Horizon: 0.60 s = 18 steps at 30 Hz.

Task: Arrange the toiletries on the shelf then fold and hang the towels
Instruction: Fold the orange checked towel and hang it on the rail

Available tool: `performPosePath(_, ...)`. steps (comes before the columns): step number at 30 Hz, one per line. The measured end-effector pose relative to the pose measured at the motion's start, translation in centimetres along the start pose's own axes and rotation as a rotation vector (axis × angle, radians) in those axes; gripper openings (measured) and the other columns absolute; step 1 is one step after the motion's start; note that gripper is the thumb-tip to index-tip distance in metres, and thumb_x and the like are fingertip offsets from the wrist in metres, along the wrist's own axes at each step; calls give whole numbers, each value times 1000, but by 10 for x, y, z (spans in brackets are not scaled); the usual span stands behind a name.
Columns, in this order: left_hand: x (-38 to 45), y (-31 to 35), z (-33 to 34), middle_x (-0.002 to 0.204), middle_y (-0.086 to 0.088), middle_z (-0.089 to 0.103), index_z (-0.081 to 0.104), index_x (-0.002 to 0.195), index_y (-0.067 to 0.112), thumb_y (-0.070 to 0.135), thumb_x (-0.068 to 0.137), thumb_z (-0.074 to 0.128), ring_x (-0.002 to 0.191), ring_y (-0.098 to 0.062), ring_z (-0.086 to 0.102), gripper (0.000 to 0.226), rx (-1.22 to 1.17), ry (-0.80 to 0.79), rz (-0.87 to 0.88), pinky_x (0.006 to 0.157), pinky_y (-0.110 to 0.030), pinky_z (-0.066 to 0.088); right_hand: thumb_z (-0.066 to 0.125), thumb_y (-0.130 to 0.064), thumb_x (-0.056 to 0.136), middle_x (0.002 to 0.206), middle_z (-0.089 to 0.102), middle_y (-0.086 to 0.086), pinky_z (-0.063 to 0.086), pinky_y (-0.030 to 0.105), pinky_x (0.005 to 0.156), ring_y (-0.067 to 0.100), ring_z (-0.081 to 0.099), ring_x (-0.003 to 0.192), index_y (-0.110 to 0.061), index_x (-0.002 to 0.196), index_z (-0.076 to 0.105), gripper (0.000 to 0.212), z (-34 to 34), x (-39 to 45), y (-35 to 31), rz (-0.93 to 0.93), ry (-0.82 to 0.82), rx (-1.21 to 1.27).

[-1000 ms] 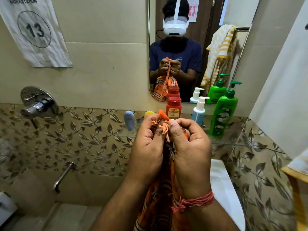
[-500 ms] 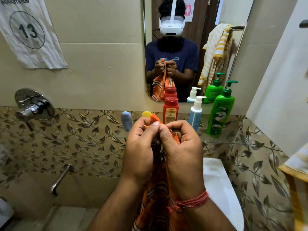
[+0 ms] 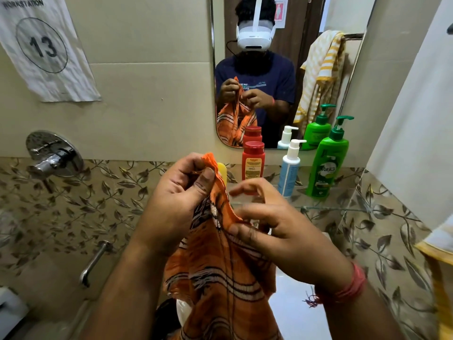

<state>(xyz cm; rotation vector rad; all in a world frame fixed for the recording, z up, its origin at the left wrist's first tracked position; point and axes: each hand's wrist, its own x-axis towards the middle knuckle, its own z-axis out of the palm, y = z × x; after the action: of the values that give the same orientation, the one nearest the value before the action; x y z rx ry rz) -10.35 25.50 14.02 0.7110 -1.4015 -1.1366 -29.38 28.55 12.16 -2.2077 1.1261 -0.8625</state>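
Soft, even indoor light with no hard shadows. Wide-angle distortion bends the beige wall tiles (image 3: pixel 147 99) and the white printed paper sign (image 3: pixel 46 50) at the edges. The right hand (image 3: pixel 277 231) is smeared by motion blur — the glossy white ceramic surface (image 3: pixel 296 312) below shows pale glare.

Bare forearms; red thread band (image 3: pixel 348 288) on right wrist; mirror shows navy T-shirt (image 3: pixel 279 77), white headset (image 3: pixel 255 36).

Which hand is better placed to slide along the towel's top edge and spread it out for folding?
The right hand. The left hand grips the orange striped towel at its top corner and anchors it. The right hand pinches the edge lower, its other fingers loose, so it is probably freer to slide.
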Motion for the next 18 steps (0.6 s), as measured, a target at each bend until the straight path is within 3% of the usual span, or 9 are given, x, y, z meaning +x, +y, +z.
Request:
performPosePath(2, 1, 2, 0, 80, 1, 66, 71, 82, 32, 29, 92, 61, 73, -14, 62, 15, 52, -63, 19, 67, -28, 55, 60, -35, 95, 137, 45, -19, 50, 33, 97, 2, 47, 126, -25, 106, 74, 20, 5, 3, -1, -33, 9, 97)
performPosePath(5, 2, 4, -2, 80, -1, 64, 70, 82, 31, 31, 88, 60, 74, -17, 60, 12, 104, -114, 28, 68, -30, 55, 61, -25, 97, 110, 67, -4, 52, 48, 89, 16, 64, 106, -13, 105, 73, 19, 11, 4, 3, -28, 11, 246)
performPosePath(7, 2, 4, -2, 81, 0, 66, 71, 83, 32, 34, 91, 62, 76, -16, 62, 12, 114, -81, 32, 69, -29, 56, 60, -26, 97, 97, 70, 1, 52, 51, 82, 20, 66, 95, -14, 104, 73, 19, 11, 3, 4, -7, 34, 283)
performPosePath(11, 2, 0, -1, 85, 0, 71, 70, 86, 28, 31, 87, 58, 80, -15, 67, 13, 161, 38, 57, 73, -29, 58, 56, -36, 99, 81, 60, -6, 50, 38, 66, 16, 60, 79, -20, 87, 66, 22, 7, 1, 2, -83, 92, 99)
performPosePath(14, 2, -3, 3, 82, 1, 70, 69, 86, 30, 30, 92, 57, 75, -15, 66, 14, 191, 102, 48, 68, -34, 57, 50, -43, 98, 74, 45, -17, 36, 18, 60, 3, 49, 71, -36, 76, 44, 24, 5, 0, -9, -200, 99, -162)
performPosePath(16, 2, -3, 6, 80, 2, 68, 67, 85, 34, 26, 98, 54, 73, -15, 65, 20, 228, 117, 49, 67, -35, 56, 49, -46, 98, 77, 41, -17, 41, 23, 59, 2, 46, 71, -39, 76, 37, 26, 8, -1, -17, -243, 68, -310)
performPosePath(18, 1, -2, 9, 81, 1, 68, 66, 85, 35, 31, 97, 54, 73, -17, 64, 18, 239, 123, 54, 68, -41, 56, 49, -48, 98, 80, 46, -15, 48, 34, 60, 6, 50, 73, -34, 73, 44, 29, 13, -1, -22, -251, 3, -378)
